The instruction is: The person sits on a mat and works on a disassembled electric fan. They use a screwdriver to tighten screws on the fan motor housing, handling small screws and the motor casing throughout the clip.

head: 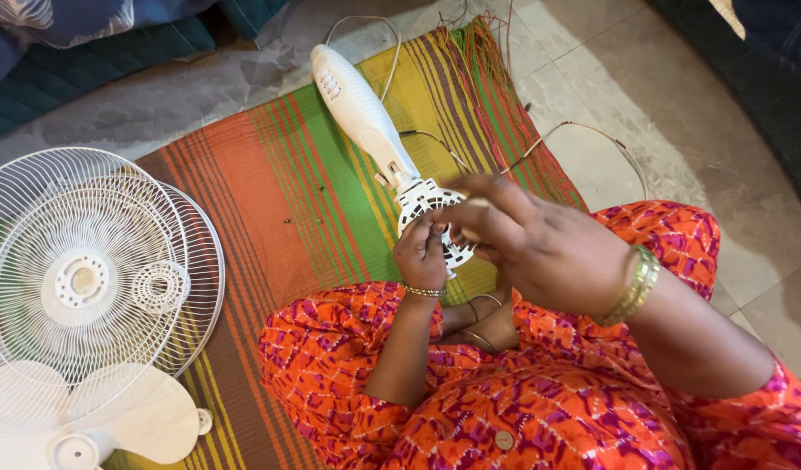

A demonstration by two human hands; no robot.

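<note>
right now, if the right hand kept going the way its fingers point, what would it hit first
Most likely the white vented motor housing: the right hand points left at it, fingertips about touching, with the left hand just below. Depth is unclear.

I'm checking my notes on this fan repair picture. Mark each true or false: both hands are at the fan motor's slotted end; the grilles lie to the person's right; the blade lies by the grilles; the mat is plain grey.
1. Both the left hand and right hand are at the fan motor slotted end: true.
2. False: the grilles lie to the left.
3. The blade lies by the grilles: true.
4. False: the mat is striped orange, green and yellow.
</note>
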